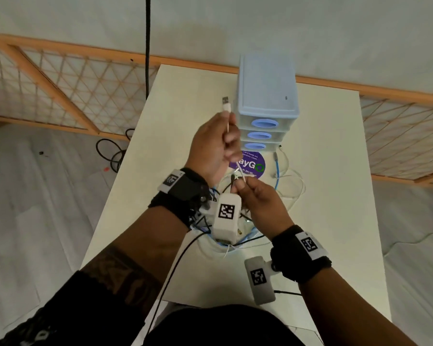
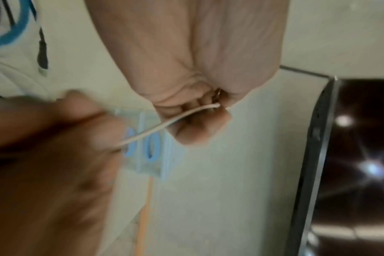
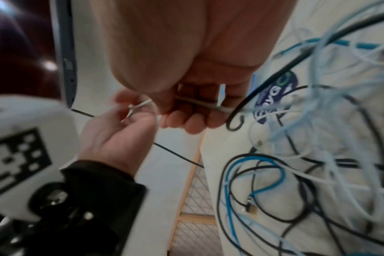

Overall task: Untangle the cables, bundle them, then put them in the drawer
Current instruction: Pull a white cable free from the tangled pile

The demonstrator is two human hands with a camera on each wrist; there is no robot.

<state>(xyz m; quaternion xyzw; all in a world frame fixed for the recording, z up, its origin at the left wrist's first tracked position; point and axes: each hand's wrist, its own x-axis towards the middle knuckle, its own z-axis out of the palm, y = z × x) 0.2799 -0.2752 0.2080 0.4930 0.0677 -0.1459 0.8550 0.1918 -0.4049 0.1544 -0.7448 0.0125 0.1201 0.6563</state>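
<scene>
Both forearms, wrist straps with white marker blocks, reach out over the white tabletop [image 1: 323,151]. Left hand [image 1: 214,146]: raised, fingers curled around a thin white cable [image 2: 164,127], its USB plug [image 1: 226,104] sticking up above the fist. Right hand [image 1: 258,196]: lower, just beside the left wrist, fingertips pinching the same white cable farther along its run. Cable tangle [image 3: 307,155]: blue, black and white leads, looped together on the tabletop beneath and between the two hands. Blue cable end [image 1: 276,166]: lies apart at the right of the pile. Drawer unit [image 1: 266,101]: pale blue, three drawers with oval handles, all closed, standing at the far side of the tabletop. Purple round sticker [image 1: 254,167]: flat on the tabletop, just in front of the drawer unit.
</scene>
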